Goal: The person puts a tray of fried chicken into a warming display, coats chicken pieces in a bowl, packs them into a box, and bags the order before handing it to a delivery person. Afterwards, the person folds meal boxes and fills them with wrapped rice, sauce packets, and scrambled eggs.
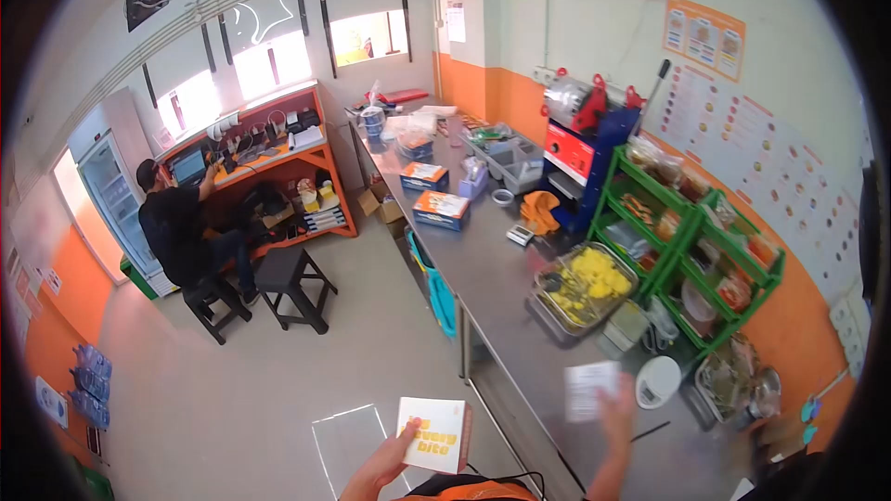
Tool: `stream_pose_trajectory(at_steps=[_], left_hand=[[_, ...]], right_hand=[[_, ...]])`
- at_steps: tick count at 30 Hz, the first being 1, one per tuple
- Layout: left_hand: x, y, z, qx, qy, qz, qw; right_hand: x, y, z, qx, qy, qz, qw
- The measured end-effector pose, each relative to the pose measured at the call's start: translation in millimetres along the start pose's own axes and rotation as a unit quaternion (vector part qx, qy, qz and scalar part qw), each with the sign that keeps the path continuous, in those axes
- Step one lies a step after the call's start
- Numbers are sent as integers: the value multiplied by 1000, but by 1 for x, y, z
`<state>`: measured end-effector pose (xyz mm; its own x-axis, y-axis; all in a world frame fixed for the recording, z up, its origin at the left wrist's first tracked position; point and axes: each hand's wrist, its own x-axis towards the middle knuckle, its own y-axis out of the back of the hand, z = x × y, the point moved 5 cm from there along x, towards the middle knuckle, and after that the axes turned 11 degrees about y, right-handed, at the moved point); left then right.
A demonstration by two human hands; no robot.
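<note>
Now holds the printed white box, seemingly closed already, in the left hand beside the steel counter, and reaches the right hand, well apart, to the loose paper, too blurred to confirm as gripped.

Left hand holding white box, right hand at white paper, tray of yellow food on metal counter

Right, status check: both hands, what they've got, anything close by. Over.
Left hand holding white box. Right hand at paper slip, blurred, grip unclear. Scale and black stick near right hand, on counter.
</note>
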<state>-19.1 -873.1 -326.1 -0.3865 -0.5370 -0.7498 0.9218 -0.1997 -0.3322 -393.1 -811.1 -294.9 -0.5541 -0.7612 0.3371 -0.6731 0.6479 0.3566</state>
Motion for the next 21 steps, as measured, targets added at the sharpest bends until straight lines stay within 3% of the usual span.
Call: stream_pose_trajectory(at_steps=[2,3,4,5,6,9,10,13,15,16,17,18,20,21], left_hand=[[1,4,44,-42,8,-39,998],[6,11,62,-64,12,-59,996],[26,27,75,-62,9,-75,995],[38,41,92,-65,-5,-67,996],[52,54,111,-67,-20,-59,996],[106,105,165,-82,-46,-20,995],[124,122,185,-87,-53,-5,995],[167,155,256,-114,-87,4,990],[197,177,307,-107,-110,-3,988],[213,191,330,-107,-124,-4,986],[228,204,353,-108,-136,-4,985],[240,215,375,-109,-150,10,983],[251,226,423,-117,-158,18,980],[258,232,443,-122,-160,21,979]], right_hand=[[13,-144,10,141,27,-131,981],[20,-196,-37,173,93,-218,956],[21,-250,-51,251,36,-340,906],[17,-307,-19,305,20,-358,882],[28,-336,-58,320,59,-433,841],[58,-417,-61,386,-37,-482,786],[74,-447,-52,461,-54,-483,742],[178,-492,-40,357,-98,-599,710],[309,-516,1,312,39,-345,885],[373,-521,36,240,-11,-164,957],[428,-529,71,275,-50,11,960],[491,-545,143,17,124,168,978],[561,-566,207,-180,52,194,963],[584,-578,238,-135,-19,150,979]])
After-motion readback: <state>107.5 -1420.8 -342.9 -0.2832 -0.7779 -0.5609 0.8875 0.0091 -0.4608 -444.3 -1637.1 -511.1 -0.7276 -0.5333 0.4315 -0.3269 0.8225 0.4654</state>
